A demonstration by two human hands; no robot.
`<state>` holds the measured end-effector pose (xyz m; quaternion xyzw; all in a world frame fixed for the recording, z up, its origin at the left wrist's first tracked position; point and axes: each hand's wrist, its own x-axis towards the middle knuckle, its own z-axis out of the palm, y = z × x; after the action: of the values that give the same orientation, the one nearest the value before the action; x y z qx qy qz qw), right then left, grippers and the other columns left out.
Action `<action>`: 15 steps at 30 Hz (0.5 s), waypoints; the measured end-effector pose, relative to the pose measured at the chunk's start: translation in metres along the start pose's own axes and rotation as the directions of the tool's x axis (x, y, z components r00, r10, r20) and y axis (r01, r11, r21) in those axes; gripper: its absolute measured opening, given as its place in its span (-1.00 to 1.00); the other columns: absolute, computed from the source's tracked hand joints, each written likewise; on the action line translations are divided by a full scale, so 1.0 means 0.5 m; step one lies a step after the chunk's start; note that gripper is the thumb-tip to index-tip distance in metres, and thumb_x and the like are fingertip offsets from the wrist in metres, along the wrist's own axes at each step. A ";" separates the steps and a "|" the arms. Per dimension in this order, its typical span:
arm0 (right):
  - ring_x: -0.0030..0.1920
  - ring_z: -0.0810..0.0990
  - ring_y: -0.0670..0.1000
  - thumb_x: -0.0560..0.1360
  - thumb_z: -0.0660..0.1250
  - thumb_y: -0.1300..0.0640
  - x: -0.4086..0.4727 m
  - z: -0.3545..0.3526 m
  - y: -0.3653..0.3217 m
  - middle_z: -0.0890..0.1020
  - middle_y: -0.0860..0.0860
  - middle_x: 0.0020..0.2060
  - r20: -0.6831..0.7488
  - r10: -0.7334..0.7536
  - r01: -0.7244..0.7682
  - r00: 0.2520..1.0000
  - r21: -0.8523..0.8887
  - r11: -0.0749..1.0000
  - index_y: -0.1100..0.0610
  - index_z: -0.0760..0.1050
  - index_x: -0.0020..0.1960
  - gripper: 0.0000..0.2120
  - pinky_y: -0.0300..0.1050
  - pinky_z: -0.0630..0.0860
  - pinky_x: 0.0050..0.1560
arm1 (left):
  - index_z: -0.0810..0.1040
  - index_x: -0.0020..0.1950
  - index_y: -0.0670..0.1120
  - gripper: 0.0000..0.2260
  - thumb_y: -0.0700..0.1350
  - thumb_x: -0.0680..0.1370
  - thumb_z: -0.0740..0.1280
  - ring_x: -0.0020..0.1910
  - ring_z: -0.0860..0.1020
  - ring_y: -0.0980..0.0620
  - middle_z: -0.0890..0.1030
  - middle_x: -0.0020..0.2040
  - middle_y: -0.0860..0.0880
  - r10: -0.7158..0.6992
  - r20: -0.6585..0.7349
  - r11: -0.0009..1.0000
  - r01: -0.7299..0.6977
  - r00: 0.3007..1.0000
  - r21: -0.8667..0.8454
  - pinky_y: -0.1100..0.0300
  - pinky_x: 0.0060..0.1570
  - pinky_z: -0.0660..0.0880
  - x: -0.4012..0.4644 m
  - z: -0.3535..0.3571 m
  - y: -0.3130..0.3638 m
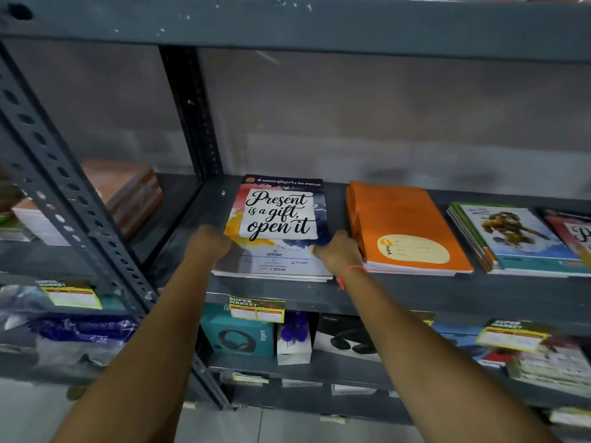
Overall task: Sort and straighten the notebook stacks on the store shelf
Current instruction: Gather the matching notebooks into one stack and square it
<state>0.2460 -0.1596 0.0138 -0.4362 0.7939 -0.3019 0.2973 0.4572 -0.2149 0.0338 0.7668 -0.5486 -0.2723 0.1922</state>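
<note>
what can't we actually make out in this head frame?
- Fingers of left hand and right hand: hidden behind the knuckles, grip on the "Present is a gift" stack unclear.
- Pink notebook: cut off by the right edge.
- Shelf price tags: print blurred.
- Stacks in the left bay: blurred, partly behind the upright post.

Both bare forearms reach forward, nearly straight. The left hand (pixel 209 243) is curled, knuckles up. The right hand (pixel 337 252) is half-closed, a red thread at its wrist.
</note>
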 end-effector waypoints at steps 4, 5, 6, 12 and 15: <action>-0.08 0.52 0.14 0.44 0.32 0.14 -0.013 -0.025 0.004 0.54 0.22 0.06 -0.060 -0.106 0.108 0.993 0.014 0.994 0.21 0.42 0.01 -0.79 -0.23 0.35 -0.31 | 0.49 0.13 -0.30 -0.71 -0.21 0.46 0.21 0.20 0.43 -0.34 0.49 0.20 -0.34 0.057 -0.126 0.991 -0.041 0.990 0.125 -0.11 0.16 0.41 -0.040 0.006 0.023; -0.11 0.50 0.12 0.45 0.31 0.16 -0.017 -0.046 0.009 0.57 0.21 0.01 -0.100 -0.138 0.141 0.985 0.029 0.990 0.21 0.45 -0.03 -0.85 -0.21 0.35 -0.33 | 0.50 0.13 -0.27 -0.71 -0.22 0.44 0.21 0.21 0.41 -0.33 0.47 0.21 -0.32 0.094 -0.191 0.990 -0.072 0.977 0.119 -0.12 0.17 0.39 -0.059 0.011 0.043; -0.09 0.53 0.14 0.46 0.29 0.17 -0.019 -0.070 0.013 0.60 0.20 0.00 -0.147 -0.152 0.162 0.977 0.053 0.985 0.24 0.51 -0.02 -0.84 -0.18 0.40 -0.26 | 0.51 0.14 -0.24 -0.70 -0.24 0.44 0.21 0.22 0.40 -0.31 0.46 0.22 -0.31 0.148 -0.223 0.986 -0.125 0.964 0.113 -0.11 0.18 0.38 -0.073 0.018 0.066; 0.09 0.59 0.14 0.44 0.17 0.29 0.005 -0.252 0.100 0.68 0.10 0.05 -0.392 -0.070 0.158 0.917 0.197 0.968 0.15 0.64 -0.05 -0.72 -0.21 0.41 -0.01 | 0.61 -0.06 -0.21 -0.75 -0.30 0.42 0.16 0.01 0.56 -0.24 0.64 0.03 -0.23 0.449 -0.162 0.872 -0.470 0.879 -0.134 0.09 -0.11 0.47 -0.211 0.129 0.271; 0.08 0.58 0.18 0.46 0.16 0.26 0.021 -0.362 0.192 0.67 0.14 0.06 -0.492 -0.049 0.140 0.869 0.152 0.978 0.17 0.65 -0.03 -0.72 -0.22 0.34 -0.12 | 0.64 -0.06 -0.16 -0.74 -0.28 0.44 0.17 0.05 0.57 -0.16 0.67 0.05 -0.16 0.550 -0.077 0.807 -0.553 0.832 -0.208 0.19 -0.08 0.42 -0.307 0.243 0.380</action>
<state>0.0588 -0.0869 0.0565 -0.3559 0.7895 -0.4872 0.1122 0.2027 -0.1308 0.0838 0.5501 -0.7123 -0.2590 0.3506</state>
